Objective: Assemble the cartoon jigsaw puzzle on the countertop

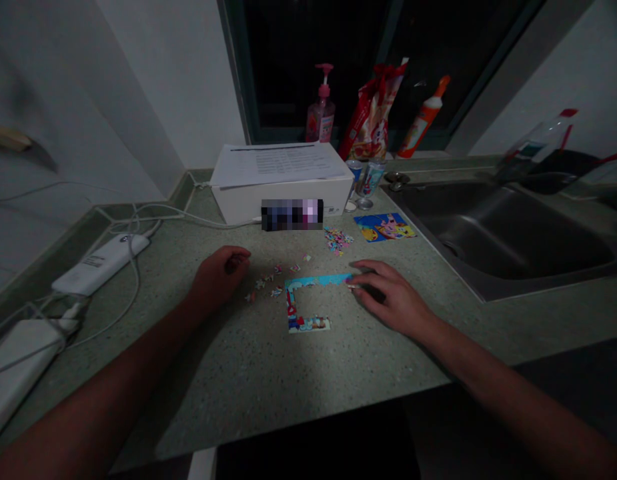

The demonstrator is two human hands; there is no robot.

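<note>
On the speckled green countertop [248, 373] lies a partly assembled jigsaw border [313, 282], forming a top edge and a left edge. My right hand [391, 298] rests on the top edge's right end, fingertips touching the pieces; whether it pinches one, I cannot tell. My left hand [219, 275] sits curled just left of the border, next to a scatter of loose jigsaw pieces [265, 283]. A small heap of pieces [337, 240] lies farther back, beside a colourful cartoon picture card [384, 227]. Nothing shows in my left hand's curled fingers.
A white box [281, 203] topped with printed papers stands behind the pieces, beside two drink cans [365, 183]. A steel sink [503, 233] is set in the counter at right. White power banks [99, 264] and cables lie at left. A pump bottle [321, 113] stands by the dark window.
</note>
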